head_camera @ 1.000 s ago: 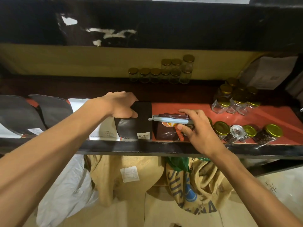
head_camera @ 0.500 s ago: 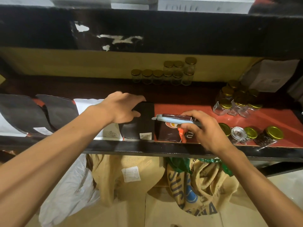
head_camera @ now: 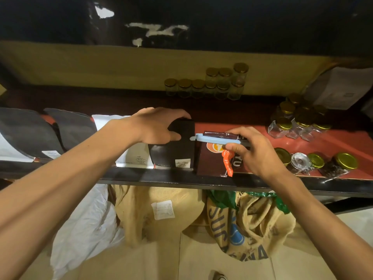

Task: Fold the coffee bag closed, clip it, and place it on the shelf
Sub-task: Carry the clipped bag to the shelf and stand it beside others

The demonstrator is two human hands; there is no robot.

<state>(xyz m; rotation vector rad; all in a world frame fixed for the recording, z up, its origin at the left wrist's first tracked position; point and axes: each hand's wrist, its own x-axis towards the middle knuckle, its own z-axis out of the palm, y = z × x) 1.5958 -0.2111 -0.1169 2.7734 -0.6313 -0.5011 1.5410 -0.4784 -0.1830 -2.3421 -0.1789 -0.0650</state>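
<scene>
A dark brown coffee bag [head_camera: 211, 161] with an orange logo stands upright on the red shelf [head_camera: 333, 146] near its front edge. Its top is folded over and held by a long light-blue clip [head_camera: 214, 138]. My right hand [head_camera: 252, 150] grips the clipped top at its right end, thumb in front. My left hand [head_camera: 159, 126] rests on the top of a black coffee bag [head_camera: 177, 146] standing right beside the brown one, on its left.
More bags, a white one [head_camera: 137, 156] and dark ones [head_camera: 72, 130], line the shelf to the left. Gold-lidded glass jars [head_camera: 314, 160] crowd the right side, with more jars [head_camera: 212, 83] at the back wall. Burlap sacks [head_camera: 246, 225] lie below the shelf.
My right hand has shifted its grip along the clipped top of the brown bag, and the bag stands a little more upright. My left hand stays on the black bag.
</scene>
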